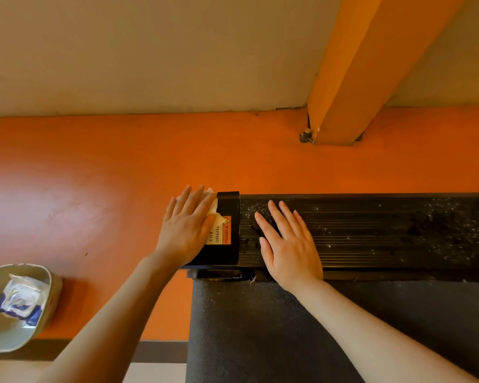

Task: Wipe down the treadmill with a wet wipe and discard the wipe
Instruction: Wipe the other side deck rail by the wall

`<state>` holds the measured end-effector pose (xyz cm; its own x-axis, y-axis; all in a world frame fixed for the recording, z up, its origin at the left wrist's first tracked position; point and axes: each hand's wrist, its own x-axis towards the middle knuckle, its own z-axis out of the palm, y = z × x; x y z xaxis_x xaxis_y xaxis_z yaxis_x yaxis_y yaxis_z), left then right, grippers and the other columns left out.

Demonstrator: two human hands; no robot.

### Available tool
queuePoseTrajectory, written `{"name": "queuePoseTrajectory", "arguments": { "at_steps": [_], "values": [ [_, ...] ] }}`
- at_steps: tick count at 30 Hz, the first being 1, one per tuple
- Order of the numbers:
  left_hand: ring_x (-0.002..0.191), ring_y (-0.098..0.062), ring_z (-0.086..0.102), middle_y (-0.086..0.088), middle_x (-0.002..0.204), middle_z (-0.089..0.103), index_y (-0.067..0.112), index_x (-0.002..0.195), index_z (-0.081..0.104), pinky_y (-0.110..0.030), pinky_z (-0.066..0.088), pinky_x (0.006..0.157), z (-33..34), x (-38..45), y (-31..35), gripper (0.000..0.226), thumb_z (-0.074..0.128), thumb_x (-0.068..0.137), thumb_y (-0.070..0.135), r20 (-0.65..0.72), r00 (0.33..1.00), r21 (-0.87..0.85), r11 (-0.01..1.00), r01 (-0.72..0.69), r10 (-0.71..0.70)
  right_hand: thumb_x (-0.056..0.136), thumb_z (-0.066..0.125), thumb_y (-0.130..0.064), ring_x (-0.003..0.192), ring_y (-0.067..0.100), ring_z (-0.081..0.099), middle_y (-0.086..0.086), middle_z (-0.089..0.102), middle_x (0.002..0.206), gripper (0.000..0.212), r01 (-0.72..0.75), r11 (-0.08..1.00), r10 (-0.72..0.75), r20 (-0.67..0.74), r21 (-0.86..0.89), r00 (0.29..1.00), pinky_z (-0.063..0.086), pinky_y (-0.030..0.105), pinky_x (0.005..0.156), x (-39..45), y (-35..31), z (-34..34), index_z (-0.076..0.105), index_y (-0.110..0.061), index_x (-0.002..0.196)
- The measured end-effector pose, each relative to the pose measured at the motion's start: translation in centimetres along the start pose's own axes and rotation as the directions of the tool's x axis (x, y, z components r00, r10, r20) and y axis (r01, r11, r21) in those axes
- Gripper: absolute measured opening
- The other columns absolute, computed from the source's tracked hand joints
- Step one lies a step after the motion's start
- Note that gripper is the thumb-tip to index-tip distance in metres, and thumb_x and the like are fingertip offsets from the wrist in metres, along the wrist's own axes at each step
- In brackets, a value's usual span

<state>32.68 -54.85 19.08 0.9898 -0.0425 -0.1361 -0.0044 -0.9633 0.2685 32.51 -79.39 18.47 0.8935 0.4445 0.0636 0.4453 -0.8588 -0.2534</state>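
The black treadmill side rail (385, 230) runs across the right half, dusty with white specks, and ends at a black end cap (227, 252) that bears an orange warning label. The dark running belt (260, 327) lies below it. My left hand (186, 228) lies flat with straight fingers on the end cap's left edge and presses a white wet wipe (213, 207) against it; most of the wipe is hidden under the palm. My right hand (285, 241) rests flat on the ribbed rail, fingers spread, holding nothing.
A pale bin (47, 302) stands on the orange floor (94, 189) at the lower left, with a blue-and-white wipe pack (22, 299) inside. An orange post (343, 78) rises from the floor at the upper right, by a beige wall (150, 51).
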Motion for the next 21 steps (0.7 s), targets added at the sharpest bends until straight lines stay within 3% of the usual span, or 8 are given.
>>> {"name": "queuePoseTrajectory", "arguments": {
  "at_steps": [2, 4, 8, 13, 17, 21],
  "values": [
    [0.15, -0.016, -0.011, 0.004, 0.163, 0.004, 0.025, 0.156, 0.016, -0.034, -0.01, 0.119, 0.2, 0.1, 1.5, 0.066, 0.009, 0.098, 0.056, -0.04, 0.999, -0.006, 1.0, -0.004, 0.004, 0.101, 0.027, -0.039, 0.146, 0.029, 0.031, 0.011, 0.039, 0.154, 0.051, -0.001, 1.0, 0.001, 0.006, 0.003, 1.0, 0.027, 0.047, 0.118, 0.0, 0.0, 0.0, 0.047, -0.022, 0.145],
    [0.15, -0.016, -0.003, 0.0, 0.162, 0.008, 0.016, 0.156, 0.018, -0.031, -0.006, 0.119, 0.3, 0.2, 2.9, 0.064, 0.012, 0.101, 0.049, -0.064, 0.997, -0.014, 0.999, -0.032, 0.031, 0.102, 0.028, -0.038, 0.146, 0.028, 0.03, 0.011, 0.039, 0.155, 0.051, 0.001, 1.0, -0.001, 0.013, 0.005, 1.0, 0.025, 0.046, 0.118, 0.0, 0.0, -0.1, 0.047, -0.022, 0.146],
    [0.148, -0.019, 0.017, -0.006, 0.158, 0.025, 0.009, 0.151, 0.033, -0.036, 0.013, 0.119, 0.9, -0.4, 6.4, 0.06, 0.019, 0.101, 0.041, -0.104, 0.99, -0.124, 0.986, -0.108, 0.096, 0.101, 0.029, -0.04, 0.147, 0.025, 0.027, 0.008, 0.037, 0.156, 0.052, -0.005, 0.998, 0.002, 0.039, 0.066, 0.999, 0.02, 0.042, 0.118, 0.1, 0.1, -0.3, 0.045, -0.022, 0.146],
    [0.143, -0.024, 0.032, -0.013, 0.152, 0.039, 0.003, 0.142, 0.048, -0.042, 0.027, 0.116, 2.4, -1.3, 8.7, 0.046, 0.037, 0.103, 0.026, -0.219, 0.975, -0.24, 0.967, -0.079, 0.026, 0.1, 0.031, -0.04, 0.144, 0.027, 0.033, 0.011, 0.041, 0.153, 0.053, -0.014, 0.996, 0.015, -0.009, 0.085, 1.0, 0.022, 0.042, 0.115, 0.1, 2.0, -1.6, 0.049, -0.017, 0.144],
    [0.143, -0.023, 0.023, -0.014, 0.153, 0.036, 0.003, 0.141, 0.048, -0.044, 0.026, 0.116, 2.4, 0.0, 10.1, 0.043, 0.049, 0.101, 0.018, -0.247, 0.969, -0.267, 0.961, -0.075, 0.007, 0.099, 0.03, -0.04, 0.144, 0.029, 0.033, 0.012, 0.04, 0.153, 0.054, -0.026, 0.999, 0.026, -0.008, 0.028, 1.0, 0.023, 0.044, 0.116, 0.1, 4.2, -2.4, 0.05, -0.015, 0.142],
    [0.146, -0.011, 0.002, -0.003, 0.16, 0.018, 0.01, 0.148, 0.038, -0.032, 0.007, 0.118, 1.8, 0.2, 11.4, 0.051, 0.038, 0.104, 0.037, -0.164, 0.986, -0.258, 0.965, -0.048, 0.005, 0.099, 0.024, -0.044, 0.148, 0.027, 0.026, 0.01, 0.034, 0.157, 0.057, -0.052, 0.998, 0.05, 0.064, 0.031, 0.997, 0.016, 0.042, 0.118, -0.5, 5.1, -2.1, 0.045, -0.02, 0.146]
  ]
}}
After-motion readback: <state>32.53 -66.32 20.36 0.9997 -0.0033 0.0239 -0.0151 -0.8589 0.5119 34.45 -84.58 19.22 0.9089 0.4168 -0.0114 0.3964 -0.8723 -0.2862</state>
